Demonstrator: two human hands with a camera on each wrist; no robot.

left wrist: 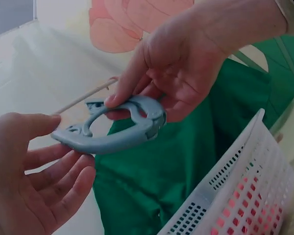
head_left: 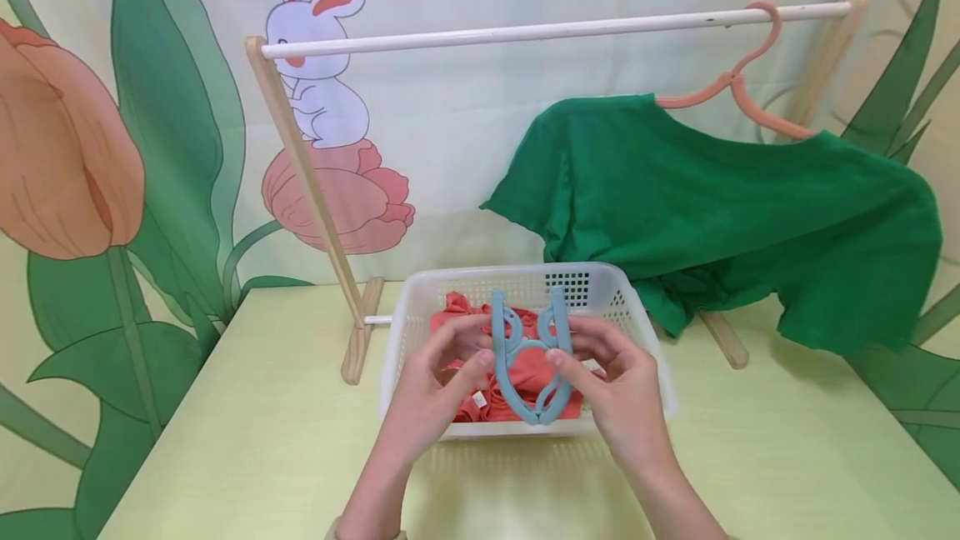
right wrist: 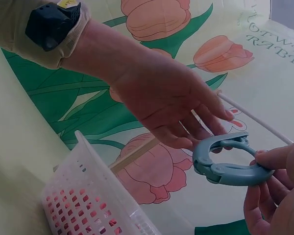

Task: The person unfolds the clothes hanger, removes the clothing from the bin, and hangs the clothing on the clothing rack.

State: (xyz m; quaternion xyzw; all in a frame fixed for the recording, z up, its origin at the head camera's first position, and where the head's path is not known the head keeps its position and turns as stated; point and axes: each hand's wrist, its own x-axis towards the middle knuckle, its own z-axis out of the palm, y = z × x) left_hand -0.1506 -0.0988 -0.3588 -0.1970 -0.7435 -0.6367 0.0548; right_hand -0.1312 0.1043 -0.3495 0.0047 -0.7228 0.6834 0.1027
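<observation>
A blue folding hanger (head_left: 502, 373), its two arms folded into a U shape, is held above the basket. My right hand (head_left: 626, 386) pinches one arm of it between thumb and fingers, clearest in the right wrist view, where the hanger (right wrist: 230, 177) lies tilted. My left hand (head_left: 427, 386) is at the other arm, its fingertips right at the outer edge; in the right wrist view its thumb (right wrist: 224, 111) stands apart from the hanger. Below them, red clothes (head_left: 536, 377) with a small white label lie in the white plastic basket (head_left: 517, 432).
A wooden rack with a white rod (head_left: 525, 33) stands behind the basket. From it, on a pink hanger (head_left: 765, 117), hangs a green T-shirt (head_left: 720, 198), its lower edge near the basket's right rear corner. The light green table (head_left: 247, 440) extends around. A printed cloth backdrop (head_left: 465, 157) rises behind.
</observation>
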